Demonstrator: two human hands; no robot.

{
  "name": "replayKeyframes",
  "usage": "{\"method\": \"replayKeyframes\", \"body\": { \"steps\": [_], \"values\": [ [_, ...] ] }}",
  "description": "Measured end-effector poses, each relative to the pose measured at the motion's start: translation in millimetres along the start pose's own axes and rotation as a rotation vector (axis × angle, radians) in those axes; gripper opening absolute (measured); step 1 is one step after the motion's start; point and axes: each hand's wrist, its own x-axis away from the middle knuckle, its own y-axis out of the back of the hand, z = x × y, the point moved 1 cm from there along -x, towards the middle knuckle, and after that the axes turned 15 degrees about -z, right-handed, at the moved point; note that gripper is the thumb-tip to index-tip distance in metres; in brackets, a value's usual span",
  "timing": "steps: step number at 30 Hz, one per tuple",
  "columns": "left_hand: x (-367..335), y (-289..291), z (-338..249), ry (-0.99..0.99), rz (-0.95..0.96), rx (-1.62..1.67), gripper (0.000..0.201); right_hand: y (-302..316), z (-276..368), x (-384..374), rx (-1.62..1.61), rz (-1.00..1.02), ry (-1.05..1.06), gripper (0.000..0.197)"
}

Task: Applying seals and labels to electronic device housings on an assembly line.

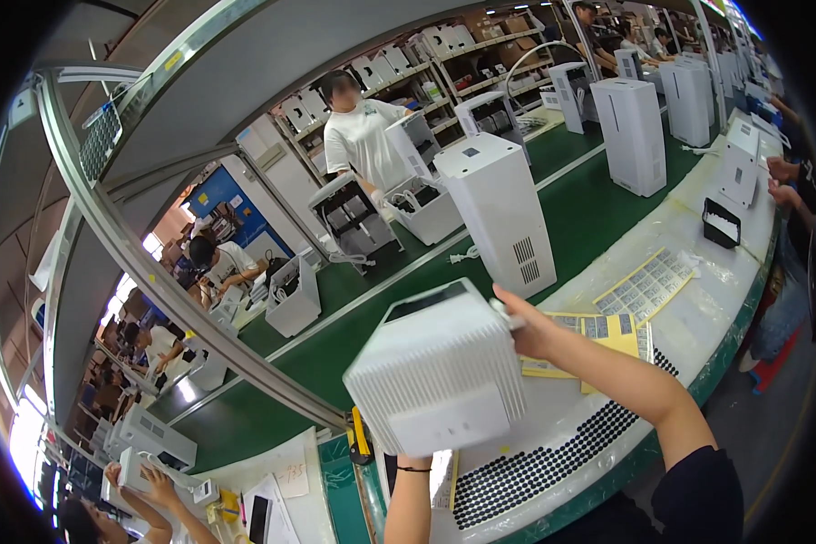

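Observation:
A white box-shaped appliance (435,381) is tilted in front of me above the bench, its ribbed side facing me and a dark panel on its upper face. My right hand (535,328) grips its right edge, fingers bent round a small projecting part there. My left hand (415,458) reaches up under its lower edge, with a black band at the wrist; the fingers are hidden behind the appliance. Beneath and beside it lie yellow label sheets (621,337) and a sheet of round black stickers (553,467).
A tall white unit (499,213) stands on the green conveyor (426,272) just beyond. Another sheet of labels (648,286) and a black tray (722,227) lie to the right. A yellow-black utility knife (361,435) is near the metal post. Co-workers handle units across the belt and at lower left.

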Motion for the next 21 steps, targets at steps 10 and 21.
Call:
{"method": "replayKeyframes", "body": {
  "steps": [10, 21],
  "values": [
    [36, -94, -73, -0.047, -0.212, -0.263, 0.056, 11, -14, 56, 0.252, -0.13, 0.393, 0.058],
    [58, -92, -3, -1.059, -0.116, -1.008, 0.116, -6, -15, -21, 0.144, -0.026, 0.726, 0.045]
  ]
}}
